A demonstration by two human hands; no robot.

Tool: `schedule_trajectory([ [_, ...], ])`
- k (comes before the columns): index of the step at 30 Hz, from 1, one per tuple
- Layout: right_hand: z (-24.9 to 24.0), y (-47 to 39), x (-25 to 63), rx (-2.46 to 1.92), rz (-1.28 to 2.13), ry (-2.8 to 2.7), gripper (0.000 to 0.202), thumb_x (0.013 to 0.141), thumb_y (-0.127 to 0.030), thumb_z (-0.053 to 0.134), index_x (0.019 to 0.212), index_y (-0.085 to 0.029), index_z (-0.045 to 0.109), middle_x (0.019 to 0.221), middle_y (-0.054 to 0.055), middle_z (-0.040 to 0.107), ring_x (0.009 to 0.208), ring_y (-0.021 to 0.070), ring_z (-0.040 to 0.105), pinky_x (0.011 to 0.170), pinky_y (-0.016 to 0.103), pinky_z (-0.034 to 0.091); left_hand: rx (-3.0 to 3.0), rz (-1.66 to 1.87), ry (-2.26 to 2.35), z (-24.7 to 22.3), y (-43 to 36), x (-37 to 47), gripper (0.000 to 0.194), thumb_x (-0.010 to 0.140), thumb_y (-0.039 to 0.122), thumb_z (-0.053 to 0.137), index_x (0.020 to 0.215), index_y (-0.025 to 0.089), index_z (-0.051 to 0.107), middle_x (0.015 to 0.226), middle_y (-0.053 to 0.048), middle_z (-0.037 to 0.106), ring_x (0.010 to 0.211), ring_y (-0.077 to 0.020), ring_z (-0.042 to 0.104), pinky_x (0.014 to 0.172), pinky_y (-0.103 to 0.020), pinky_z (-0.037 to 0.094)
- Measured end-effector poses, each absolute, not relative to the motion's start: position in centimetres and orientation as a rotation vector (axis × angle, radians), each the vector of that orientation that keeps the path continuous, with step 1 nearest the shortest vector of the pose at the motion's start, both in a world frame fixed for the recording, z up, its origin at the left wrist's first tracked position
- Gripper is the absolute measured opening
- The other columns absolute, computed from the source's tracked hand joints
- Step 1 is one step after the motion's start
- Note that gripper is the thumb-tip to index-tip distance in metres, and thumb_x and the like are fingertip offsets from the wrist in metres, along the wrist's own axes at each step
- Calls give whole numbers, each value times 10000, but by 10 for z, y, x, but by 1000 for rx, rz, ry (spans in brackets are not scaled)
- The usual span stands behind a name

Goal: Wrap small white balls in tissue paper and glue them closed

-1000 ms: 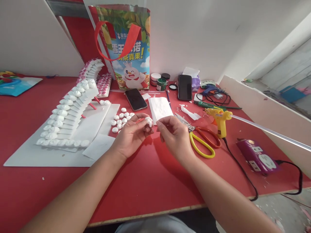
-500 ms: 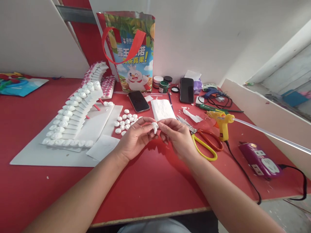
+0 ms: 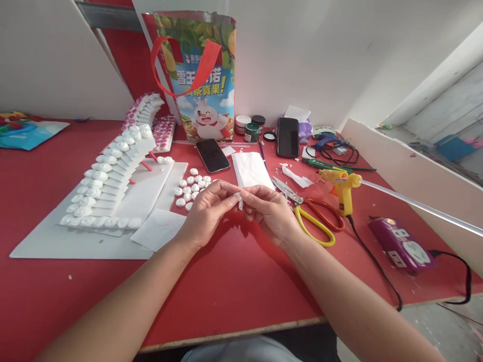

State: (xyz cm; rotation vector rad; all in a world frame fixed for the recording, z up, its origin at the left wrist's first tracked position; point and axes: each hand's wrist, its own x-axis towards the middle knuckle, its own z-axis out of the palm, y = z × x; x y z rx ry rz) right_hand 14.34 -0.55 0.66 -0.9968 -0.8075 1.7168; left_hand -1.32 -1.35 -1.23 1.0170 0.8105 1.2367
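Observation:
Between my fingertips is a small twisted piece of white paper (image 3: 240, 202), mostly covered by my thumbs. My left hand (image 3: 211, 210) pinches it from the left, and my right hand (image 3: 269, 208) pinches it from the right. Both hands are held close together above the red table (image 3: 226, 281). Just left of my left hand lie several small white paper rosettes (image 3: 187, 191). A stack of white paper sheets (image 3: 252, 170) lies beyond my hands. Scissors (image 3: 315, 221) with one yellow and one red handle lie beside my right hand.
At left, a curved white stepped model (image 3: 113, 176) edged with rosettes stands on a white board (image 3: 41, 241). Behind are a printed bag (image 3: 206, 75), a phone (image 3: 212, 155), a second phone (image 3: 288, 138) and paint jars (image 3: 251, 132). A yellow glue gun (image 3: 344, 191) and purple box (image 3: 402, 246) with cords occupy the right.
My fingers have closed further over the white paper piece, so less of it shows. The whole view has shifted slightly; the things on the table keep their places.

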Motion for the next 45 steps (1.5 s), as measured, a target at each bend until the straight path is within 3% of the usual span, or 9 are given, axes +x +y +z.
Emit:
schedule_trajectory([
  [8, 5, -4, 148, -1008, 1747, -826, 278, 607, -299, 946, 738, -154, 749, 630, -18, 651, 607, 89, 580, 592, 223, 509, 1226, 1235, 900, -11, -14, -15, 161, 886, 295, 749, 1025, 219, 718, 937, -35, 719, 851, -175, 670, 813, -295, 532],
  [14, 4, -3, 149, -964, 1785, -759, 300, 709, -394, 897, 784, -148, 742, 741, 23, 694, 651, 106, 631, 651, 246, 555, 1364, 1261, 1021, -11, -15, -17, 146, 897, 303, 730, 1002, 203, 734, 947, -50, 721, 889, -184, 671, 837, -279, 521],
  [22, 0, -3, 147, -976, 1741, -849, 332, 627, -366, 945, 698, -156, 699, 660, -1, 665, 638, 104, 605, 630, 242, 537, 1496, 1257, 1056, -10, -16, -16, 151, 904, 259, 696, 1044, 210, 720, 964, -49, 707, 887, -197, 672, 849, -297, 525],
  [29, -1, -4, 147, -1040, 1642, -955, 360, 639, -406, 933, 683, -146, 689, 626, -3, 656, 585, 99, 594, 608, 248, 514, 1569, 1235, 1035, -8, -17, -16, 181, 918, 239, 672, 1059, 208, 781, 930, -50, 732, 886, -210, 664, 866, -295, 498],
  [34, 6, -4, 149, -1032, 1686, -891, 408, 687, -488, 892, 732, -136, 690, 641, 8, 657, 543, 99, 589, 543, 241, 506, 1260, 1162, 921, -10, -12, -16, 213, 909, 321, 721, 1064, 192, 789, 853, -44, 713, 817, -176, 628, 810, -285, 498],
  [37, 11, -3, 150, -1001, 1686, -849, 428, 695, -516, 872, 780, -128, 712, 689, 17, 676, 522, 92, 582, 516, 238, 500, 977, 1178, 790, -12, -9, -16, 226, 829, 330, 816, 996, 180, 786, 838, -35, 700, 736, -127, 587, 734, -247, 490],
  [40, 12, -3, 150, -1006, 1658, -872, 374, 687, -463, 878, 773, -138, 715, 697, 14, 685, 526, 85, 574, 526, 235, 500, 818, 1191, 712, -11, -6, -15, 210, 770, 332, 873, 859, 175, 766, 688, 12, 608, 614, -87, 491, 662, -224, 485],
  [45, 7, -6, 148, -978, 1610, -1003, 278, 722, -380, 849, 749, -149, 696, 692, 18, 692, 540, 85, 576, 551, 235, 488, 793, 1178, 637, -10, -5, -14, 339, 802, 366, 845, 630, 157, 641, 642, 8, 525, 629, -109, 481, 666, -249, 506],
])
